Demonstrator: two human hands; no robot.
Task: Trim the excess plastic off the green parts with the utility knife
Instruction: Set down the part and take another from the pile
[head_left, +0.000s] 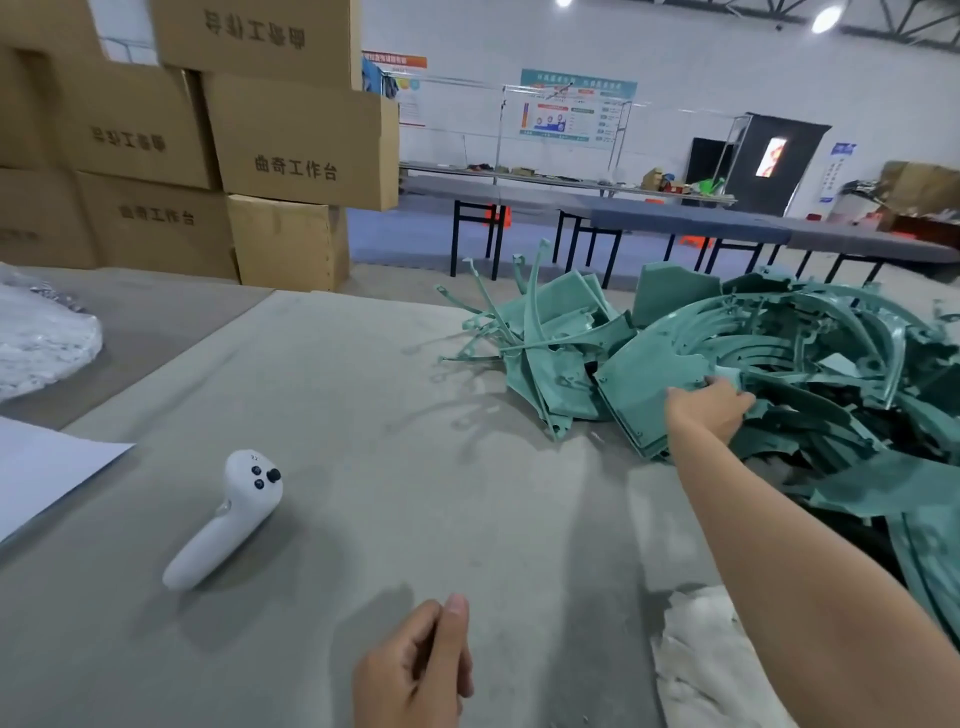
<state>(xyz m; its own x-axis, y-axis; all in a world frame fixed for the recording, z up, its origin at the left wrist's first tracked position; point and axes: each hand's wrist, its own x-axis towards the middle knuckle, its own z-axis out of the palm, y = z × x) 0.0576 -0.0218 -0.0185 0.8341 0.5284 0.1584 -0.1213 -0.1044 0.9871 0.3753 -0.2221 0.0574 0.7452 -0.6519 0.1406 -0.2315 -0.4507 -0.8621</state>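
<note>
1. We are thinking the job is only just starting. No cutting is going on, and we are not seeing the utility knife anywhere.
2. Our right hand (709, 410) is reaching into the big pile of green parts (810, 364) on the far right of the bench (363, 389). It is gripping a flat green part (644, 387) by its edge.
3. Our left hand (415, 670) is waiting near us, low in the middle. Its fingers are curling loosely, and nothing is showing in it.
4. So nearly all of the work is waiting: lifting a part out, getting the knife and trimming. We are not able to tell if any part in the pile is trimmed.
5. Some things are hiding from us. The right fingertips are going in among the parts. The bottom edge is cutting off the left hand, and the pile is running off the right side.
6. Thin green strips (493, 322) are sticking out at the left of the pile. We are not able to tell if they are scraps or parts.
7. A white controller (228, 519) is lying on the bench to the left.
</note>
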